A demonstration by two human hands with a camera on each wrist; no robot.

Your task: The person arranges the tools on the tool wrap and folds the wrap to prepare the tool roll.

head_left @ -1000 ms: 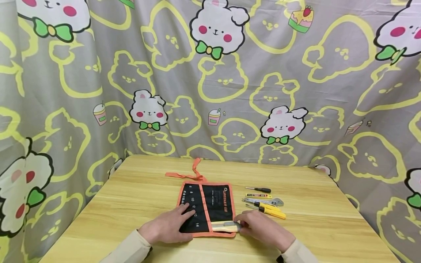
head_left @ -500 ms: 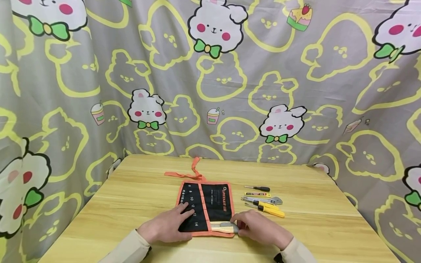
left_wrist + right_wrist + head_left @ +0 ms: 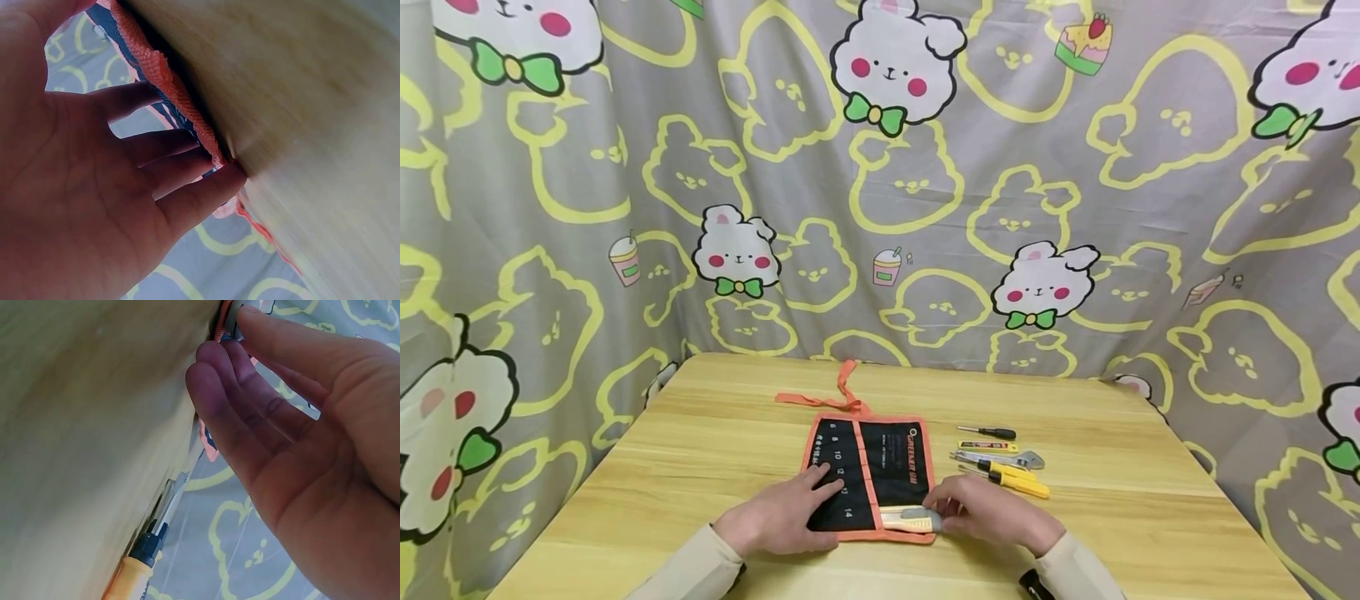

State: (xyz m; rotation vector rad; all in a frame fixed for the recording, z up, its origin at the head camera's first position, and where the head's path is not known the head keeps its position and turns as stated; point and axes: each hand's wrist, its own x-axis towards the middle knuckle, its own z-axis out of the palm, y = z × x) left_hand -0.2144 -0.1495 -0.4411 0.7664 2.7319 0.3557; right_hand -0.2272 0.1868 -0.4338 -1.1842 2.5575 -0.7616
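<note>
1. I see the black fabric tool roll with orange trim [image 3: 868,477] lying unrolled and flat on the light wooden table [image 3: 715,467], its orange tie strap [image 3: 838,392] trailing off the far edge toward the curtain.
2. My left hand [image 3: 778,517] rests palm down on the near left part of the roll, fingers straight and spread over the numbered pockets; it presses the cloth and grasps nothing. In the left wrist view the fingertips [image 3: 219,181] lie against the orange edge [image 3: 175,100] of the roll.
3. My right hand [image 3: 988,512] sits at the near right corner of the roll, its fingers bent around the end of a pale yellow and grey utility knife [image 3: 910,521]. The knife lies crosswise along the near edge of the roll, partly inside the lowest pocket.
4. From the right wrist view the fingertips [image 3: 215,369] press close to the orange trim, but the knife itself is hidden there, so I judge the grasp from the head view alone.
5. Just right of the roll, loose on the table, I see a small black-handled screwdriver [image 3: 988,432], a thin yellow tool [image 3: 988,446], a silver adjustable wrench [image 3: 1000,458] and a yellow-handled screwdriver [image 3: 1011,481], lying near one another.
6. A grey curtain printed with yellow outlines and white bears [image 3: 895,167] hangs behind and beside the table.
</note>
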